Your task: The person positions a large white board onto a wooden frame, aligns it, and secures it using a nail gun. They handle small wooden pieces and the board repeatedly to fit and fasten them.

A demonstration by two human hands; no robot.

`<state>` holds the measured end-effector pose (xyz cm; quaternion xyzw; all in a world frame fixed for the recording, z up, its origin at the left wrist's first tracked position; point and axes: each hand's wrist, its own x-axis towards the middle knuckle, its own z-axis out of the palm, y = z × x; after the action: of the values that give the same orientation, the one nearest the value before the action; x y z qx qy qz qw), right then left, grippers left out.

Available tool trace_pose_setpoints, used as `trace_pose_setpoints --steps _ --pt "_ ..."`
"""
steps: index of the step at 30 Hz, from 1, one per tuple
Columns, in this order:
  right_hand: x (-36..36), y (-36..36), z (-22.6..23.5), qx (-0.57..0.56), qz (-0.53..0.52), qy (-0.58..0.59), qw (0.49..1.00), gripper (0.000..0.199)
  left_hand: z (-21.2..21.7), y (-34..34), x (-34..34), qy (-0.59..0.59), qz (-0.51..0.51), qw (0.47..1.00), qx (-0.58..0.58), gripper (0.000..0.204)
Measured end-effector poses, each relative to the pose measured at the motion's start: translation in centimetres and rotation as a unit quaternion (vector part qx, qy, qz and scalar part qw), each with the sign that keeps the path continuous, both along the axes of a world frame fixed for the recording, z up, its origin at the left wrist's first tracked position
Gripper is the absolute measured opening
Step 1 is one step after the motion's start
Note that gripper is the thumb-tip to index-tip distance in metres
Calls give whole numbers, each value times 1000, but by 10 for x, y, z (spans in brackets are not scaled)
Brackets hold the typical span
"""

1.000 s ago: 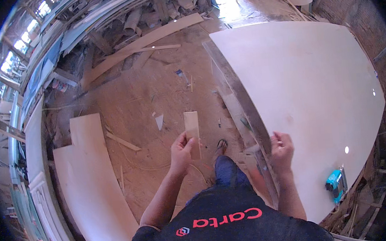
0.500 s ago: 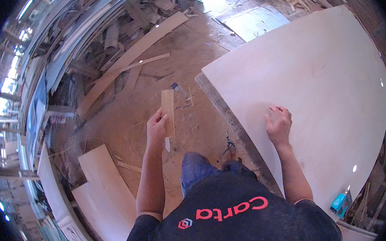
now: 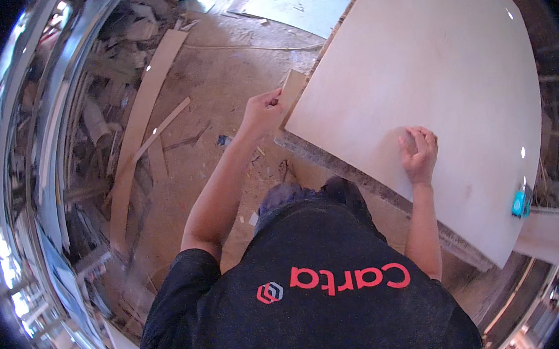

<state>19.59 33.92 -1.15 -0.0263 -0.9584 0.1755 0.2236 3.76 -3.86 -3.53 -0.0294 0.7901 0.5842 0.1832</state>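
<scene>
My left hand (image 3: 263, 115) is closed on a short flat wood strip (image 3: 294, 89), which stands against the left edge of a large pale plywood sheet (image 3: 442, 76). The near end of the strip passes behind my fingers. Over the sheet's surface, my right hand (image 3: 420, 155) is loosely curled, thumb and fingers apart, with nothing visible in it. Whether it rests on the sheet I cannot tell. A small teal and black tool (image 3: 519, 202) lies near the sheet's right edge.
Long thin boards (image 3: 147, 126) lie on the dusty floor (image 3: 218, 68) to the left, beside a heap of wood scraps (image 3: 95, 120). A pale flat panel (image 3: 299, 2) lies on the floor at the far side. Stacked sheets (image 3: 60, 146) line the left.
My left hand has carried the wood strip right and forward to the sheet's edge. My view has turned to the right. The right hand stays curled over the sheet.
</scene>
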Motion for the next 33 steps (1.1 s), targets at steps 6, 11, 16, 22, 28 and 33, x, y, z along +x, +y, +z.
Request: trace_pose_setpoints --steps 6,11,16,22,28,33 --pt "2 -4 0 21 -75 12 997 27 6 25 -13 -191 -35 967 165 36" --pt "-1 -11 0 56 -100 6 993 23 -8 18 -15 -317 1 886 338 33" --pt "-3 -8 -1 85 -95 -11 992 24 -21 16 -23 -403 -3 838 368 27" --pt "-5 -12 3 75 -94 -16 993 23 -32 21 -35 -471 2 797 378 22" --pt "-5 -10 -1 77 -102 -30 991 25 -33 20 -41 -468 -20 826 314 24" --pt "-5 -4 -9 98 -87 -13 991 25 -40 22 -50 -505 -31 808 302 19"
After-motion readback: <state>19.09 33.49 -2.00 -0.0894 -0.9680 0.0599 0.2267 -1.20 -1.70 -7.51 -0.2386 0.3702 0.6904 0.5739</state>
